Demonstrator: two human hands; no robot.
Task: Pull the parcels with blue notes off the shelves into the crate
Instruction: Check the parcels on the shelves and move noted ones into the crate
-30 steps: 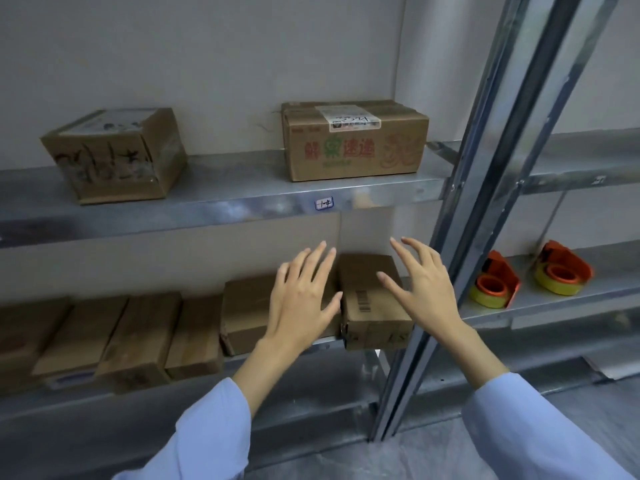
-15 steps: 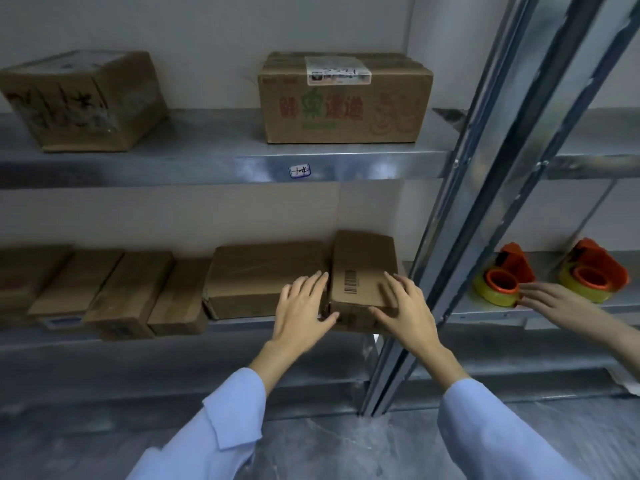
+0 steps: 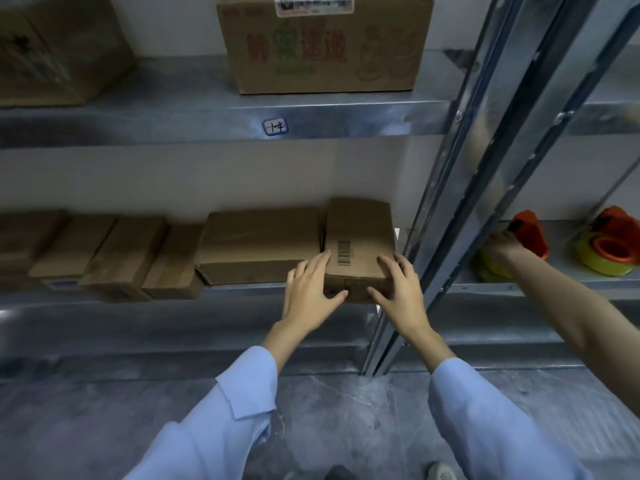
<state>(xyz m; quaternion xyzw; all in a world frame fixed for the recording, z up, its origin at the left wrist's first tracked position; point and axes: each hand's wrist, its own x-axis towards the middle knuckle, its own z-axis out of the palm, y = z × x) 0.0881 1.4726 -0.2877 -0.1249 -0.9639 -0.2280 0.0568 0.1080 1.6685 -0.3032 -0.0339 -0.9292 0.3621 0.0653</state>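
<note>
A small brown parcel [image 3: 360,233] with a barcode on top sits at the right end of the lower shelf [image 3: 242,289], its front end past the shelf lip. My left hand [image 3: 310,289] presses its left side and my right hand [image 3: 398,289] its right side, thumbs on the front face. No blue note shows on it. A wider flat parcel [image 3: 259,237] lies touching it on the left. A blue strip shows under a parcel [image 3: 59,284] at the far left. No crate is in view.
The upper shelf [image 3: 207,112] bears a printed carton [image 3: 322,46] and a scribbled box [image 3: 52,53], with a small label [image 3: 274,127] on its lip. A metal upright [image 3: 460,188] stands right of my hands. Another person's arm [image 3: 554,292] reaches an orange tape dispenser [image 3: 530,233].
Both my hands came down from in front of the shelf and closed on the barcode parcel's sides. The camera moved closer and lower. Another person's arm reached in to the tape dispenser.
</note>
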